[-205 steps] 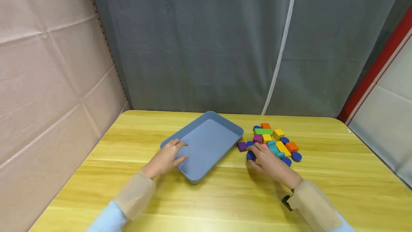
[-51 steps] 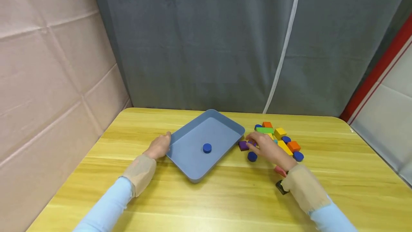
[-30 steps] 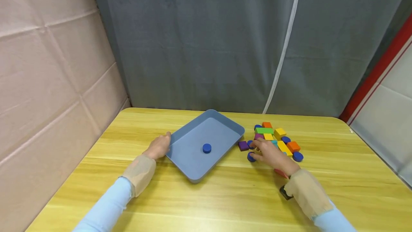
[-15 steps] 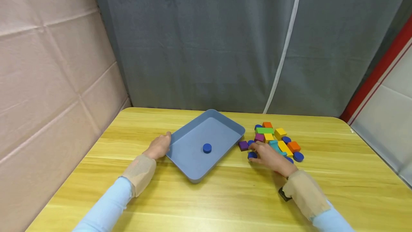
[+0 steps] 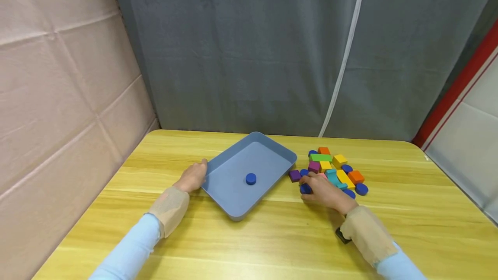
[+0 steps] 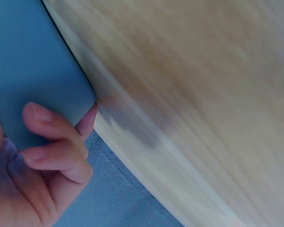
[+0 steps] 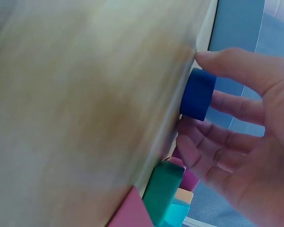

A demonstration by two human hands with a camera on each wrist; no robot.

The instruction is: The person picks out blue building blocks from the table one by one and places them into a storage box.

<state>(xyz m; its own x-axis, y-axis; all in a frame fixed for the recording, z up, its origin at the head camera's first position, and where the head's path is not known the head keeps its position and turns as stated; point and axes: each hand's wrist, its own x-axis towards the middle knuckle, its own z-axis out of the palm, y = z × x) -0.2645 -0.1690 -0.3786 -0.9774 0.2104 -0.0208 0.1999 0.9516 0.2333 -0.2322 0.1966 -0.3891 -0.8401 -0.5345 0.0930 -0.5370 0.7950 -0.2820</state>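
Two hands (image 5: 326, 191), one tray (image 5: 237, 195), seven blue discs (image 5: 250, 179), three yellow blocks (image 5: 339, 160), two orange blocks (image 5: 355, 177) and two purple blocks (image 5: 294, 176) showed.

Left grip (image 6: 52, 158) is curled round the edge of the blue tray (image 6: 33, 56), kinda blurry wood desk (image 6: 213, 94) alongside, bluish cloth (image 6: 113, 187) past that.

A blue disc (image 7: 198, 94) lies flat right of the blue-grey tray (image 5: 250, 161).
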